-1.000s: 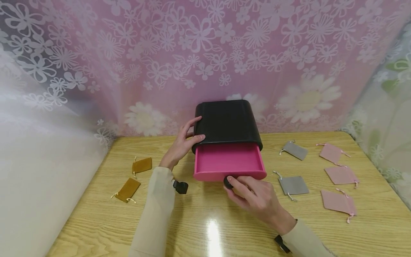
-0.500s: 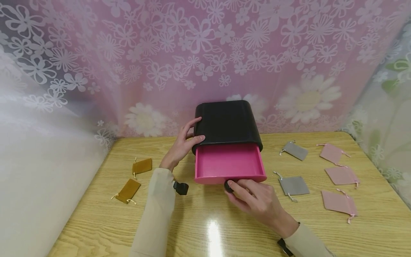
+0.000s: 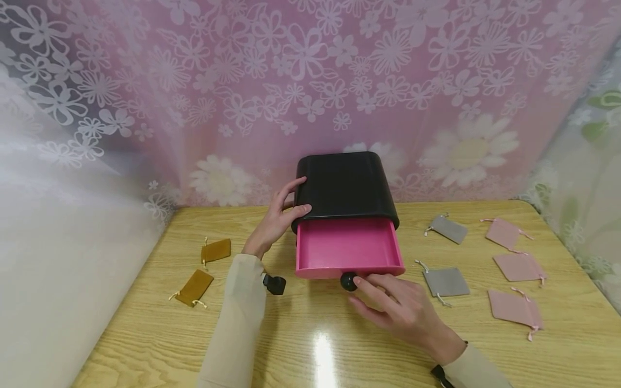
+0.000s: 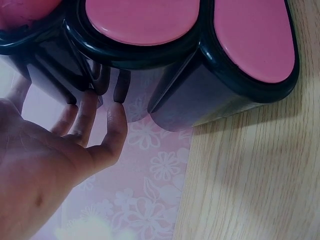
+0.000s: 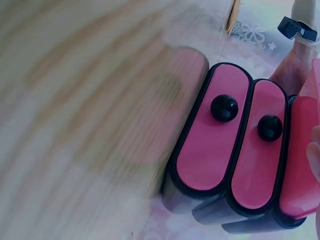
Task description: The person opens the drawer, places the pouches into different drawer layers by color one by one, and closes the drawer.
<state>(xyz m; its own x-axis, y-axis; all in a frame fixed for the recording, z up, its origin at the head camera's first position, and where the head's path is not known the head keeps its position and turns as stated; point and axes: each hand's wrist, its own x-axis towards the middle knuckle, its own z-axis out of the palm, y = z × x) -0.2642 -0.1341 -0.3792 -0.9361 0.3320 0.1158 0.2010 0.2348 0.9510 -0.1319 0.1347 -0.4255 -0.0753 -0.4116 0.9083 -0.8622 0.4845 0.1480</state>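
Observation:
A black drawer cabinet (image 3: 345, 186) with pink fronts stands at the back of the table. Its top pink drawer (image 3: 346, 245) is pulled out, and nothing lies in the part that shows. My left hand (image 3: 271, 223) rests against the cabinet's left side, thumb and a fingertip over the top edge. The left wrist view shows several fingertips (image 4: 117, 112) touching the dark side wall. My right hand (image 3: 405, 310) is at the drawer's round black knob (image 3: 348, 281). One fingertip is at the knob's right edge; the thumb stands apart below it. Two lower drawers (image 5: 215, 150) are closed.
Two brown drawstring pouches (image 3: 194, 288) lie on the wooden table (image 3: 291, 345) to the left. At right lie two grey pouches (image 3: 446, 282) and three pink pouches (image 3: 516, 307). A flowered curtain (image 3: 310, 81) hangs close behind the cabinet.
The top drawer has come out slightly further toward me. My right hand has let the knob go from its pinch and shifted a little right and down. My left hand stays put.

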